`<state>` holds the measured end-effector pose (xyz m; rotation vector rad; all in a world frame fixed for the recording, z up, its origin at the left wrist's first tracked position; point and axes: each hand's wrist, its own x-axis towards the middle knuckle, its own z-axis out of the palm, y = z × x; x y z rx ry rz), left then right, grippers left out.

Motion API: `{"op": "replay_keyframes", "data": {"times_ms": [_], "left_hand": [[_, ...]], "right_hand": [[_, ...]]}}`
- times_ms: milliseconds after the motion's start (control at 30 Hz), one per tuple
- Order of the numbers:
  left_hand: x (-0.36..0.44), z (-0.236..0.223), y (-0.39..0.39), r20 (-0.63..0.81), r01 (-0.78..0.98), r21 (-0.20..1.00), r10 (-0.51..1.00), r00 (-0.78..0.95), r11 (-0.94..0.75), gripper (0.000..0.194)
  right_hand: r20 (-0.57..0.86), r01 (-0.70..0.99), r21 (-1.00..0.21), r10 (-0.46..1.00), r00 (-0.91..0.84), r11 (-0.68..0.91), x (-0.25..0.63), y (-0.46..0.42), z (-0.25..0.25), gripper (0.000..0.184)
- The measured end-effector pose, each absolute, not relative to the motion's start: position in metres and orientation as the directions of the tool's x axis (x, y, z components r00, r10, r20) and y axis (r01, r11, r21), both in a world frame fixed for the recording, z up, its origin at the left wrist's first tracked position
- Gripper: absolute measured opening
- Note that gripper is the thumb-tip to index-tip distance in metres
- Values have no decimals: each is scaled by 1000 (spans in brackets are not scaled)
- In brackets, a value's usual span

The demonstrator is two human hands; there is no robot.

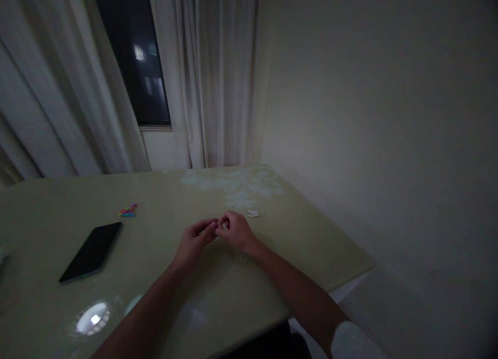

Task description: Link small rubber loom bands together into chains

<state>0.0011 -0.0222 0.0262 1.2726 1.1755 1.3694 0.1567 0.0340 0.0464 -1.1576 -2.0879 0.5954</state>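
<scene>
My left hand (197, 237) and my right hand (235, 230) meet above the table, fingertips pinched together and touching. Whatever sits between the fingers is too small and dark to make out. Just beyond my right hand lies a little cluster of white pieces (253, 213) on the tabletop. Farther off to the left is a small heap of brightly coloured pieces (128, 210), in pink, yellow, red and blue. Their exact kind is too small to tell.
A dark flat tablet-like device (92, 252) lies on the pale table (155, 198), left of my arms. The table's right edge runs toward a plain wall (369, 115). Curtains (218, 79) hang behind. A lamp's reflection (93, 318) shines on the glossy surface.
</scene>
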Motion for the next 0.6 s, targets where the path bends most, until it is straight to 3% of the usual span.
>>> {"op": "replay_keyframes", "data": {"times_ms": [200, 333, 600], "left_hand": [[-2, 32, -16, 138, 138, 981, 990, -20, -134, 30], [-24, 46, 5, 136, 334, 937, 986, -91, -98, 27], [-65, 73, 50, 121, 736, 676, 989, -84, -20, 25]], "right_hand": [[381, 482, -724, 868, -318, 494, 161, 34, 35, 8], [401, 431, -766, 879, -260, 477, 166, 44, 31, 9], [393, 380, -830, 912, -120, 408, 185, 65, 34, 15]]}}
